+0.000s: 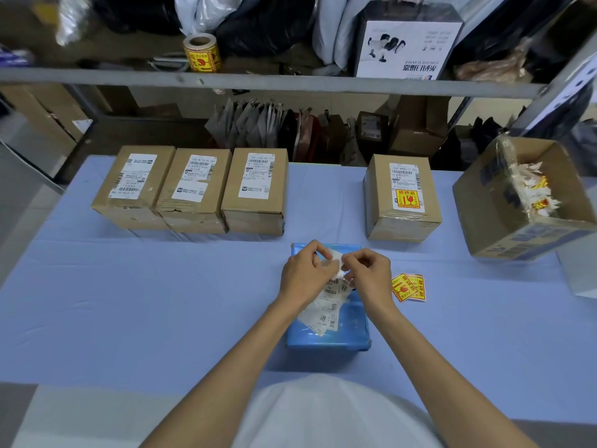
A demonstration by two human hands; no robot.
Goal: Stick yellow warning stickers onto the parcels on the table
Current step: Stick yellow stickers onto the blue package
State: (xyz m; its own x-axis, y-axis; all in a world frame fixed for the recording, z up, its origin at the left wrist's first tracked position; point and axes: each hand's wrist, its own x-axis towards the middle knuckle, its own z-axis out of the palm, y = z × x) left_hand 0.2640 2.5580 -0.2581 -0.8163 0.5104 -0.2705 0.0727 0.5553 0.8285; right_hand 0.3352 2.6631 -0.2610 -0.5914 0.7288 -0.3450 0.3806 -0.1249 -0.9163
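3 boxes [193, 189] back L, lone box [403, 202] back R, stickers [408, 287] R of parcel [345, 331]

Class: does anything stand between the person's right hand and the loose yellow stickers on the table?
Nothing visible does. The yellow stickers lie on bare cloth just beside the right hand. That hand is busy though: with the left hand it pinches a white paper slip over the blue parcel.

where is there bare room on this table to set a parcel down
Widest bare cloth: left of the blue plastic-wrapped parcel, before the three brown cardboard boxes. Also the gap between those and the stickered brown box. Crowded: the right, with loose yellow stickers and open scrap carton.
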